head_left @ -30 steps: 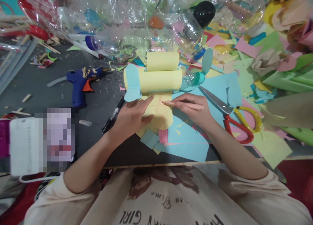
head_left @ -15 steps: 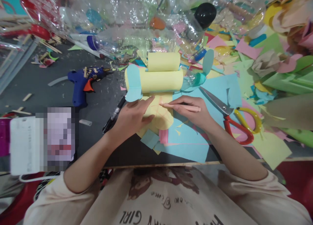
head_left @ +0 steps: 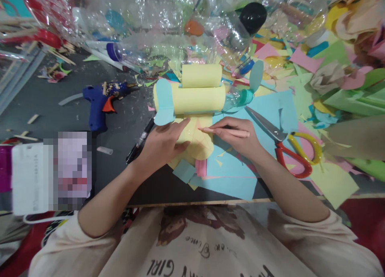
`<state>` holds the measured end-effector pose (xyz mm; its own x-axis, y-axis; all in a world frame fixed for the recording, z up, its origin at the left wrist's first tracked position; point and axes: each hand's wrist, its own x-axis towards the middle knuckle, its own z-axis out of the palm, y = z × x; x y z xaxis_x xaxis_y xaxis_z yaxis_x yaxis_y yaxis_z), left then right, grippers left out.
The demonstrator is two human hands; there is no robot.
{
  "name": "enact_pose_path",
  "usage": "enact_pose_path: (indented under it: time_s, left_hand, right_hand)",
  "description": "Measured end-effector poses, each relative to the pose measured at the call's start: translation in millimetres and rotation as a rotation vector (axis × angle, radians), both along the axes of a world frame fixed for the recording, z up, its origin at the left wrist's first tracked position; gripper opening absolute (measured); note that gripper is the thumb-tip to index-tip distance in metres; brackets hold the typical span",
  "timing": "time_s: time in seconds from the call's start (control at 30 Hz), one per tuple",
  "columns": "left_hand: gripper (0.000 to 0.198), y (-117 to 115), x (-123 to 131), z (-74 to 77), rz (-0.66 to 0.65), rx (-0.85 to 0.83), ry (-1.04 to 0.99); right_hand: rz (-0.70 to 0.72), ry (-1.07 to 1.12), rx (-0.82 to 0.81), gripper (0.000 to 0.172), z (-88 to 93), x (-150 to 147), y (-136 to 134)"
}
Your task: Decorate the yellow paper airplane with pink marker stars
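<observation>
My right hand (head_left: 236, 134) grips a pale pink pen (head_left: 241, 133), its tip touching a yellow paper piece (head_left: 201, 148) with a rounded end. Faint orange-pink lines cross that paper. Fingers spread, my left hand (head_left: 164, 144) lies flat along the paper's left side. Just beyond both hands rests a plastic bottle wrapped in yellow paper (head_left: 195, 100), with a smaller yellow roll (head_left: 202, 76) on top. Blue paper flaps (head_left: 164, 96) are attached at its left end, and its teal neck (head_left: 246, 96) points right.
Scissors (head_left: 279, 136) lie to the right on blue paper (head_left: 231, 164). On the left are a blue glue gun (head_left: 99, 102), a black marker (head_left: 140, 141) and a pixelated phone-like object (head_left: 73, 168). Clear plastic bottles (head_left: 168, 48) and coloured paper scraps (head_left: 306, 62) crowd the back.
The pen in my right hand has shifted very slightly to the right and down, with its tip still at the yellow paper. My left hand has stayed in place.
</observation>
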<state>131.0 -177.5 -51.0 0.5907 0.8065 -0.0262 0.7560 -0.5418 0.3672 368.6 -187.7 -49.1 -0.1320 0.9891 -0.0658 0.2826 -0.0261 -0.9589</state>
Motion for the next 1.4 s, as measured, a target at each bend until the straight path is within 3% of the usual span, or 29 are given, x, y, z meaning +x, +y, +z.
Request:
enact_pose_path:
  time_s: [0.13, 0.33, 0.57, 0.87, 1.1, 1.4]
  left_hand:
    - [0.047, 0, 0, -0.6, -0.017, 0.021, 0.009]
    - [0.045, 0, -1, -2.1, -0.035, 0.054, -0.002]
    - [0.046, 0, -1, -2.7, -0.027, 0.047, -0.019]
    - [0.044, -1, -2, -4.3, -0.045, 0.088, -0.009]
    - [0.045, 1, -2, -3.1, -0.050, 0.063, 0.001]
    - [0.046, 0, -2, -3.2, -0.047, 0.057, -0.015]
  right_hand:
    - [-0.048, 0.014, 0.029, 0.019, -1.8, 2, 0]
    - [0.046, 0.012, -0.036, 0.015, 1.4, -2, -1]
    - [-0.097, 0.037, 0.043, 0.019, -1.4, 1, 1]
    - [-0.052, 0.010, 0.026, 0.015, -2.7, 1, 1]
    - [-0.137, 0.065, 0.085, 0.014, 0.9, 0, -2]
    - [-0.068, 0.038, -0.008, 0.015, 1.6, -13, -15]
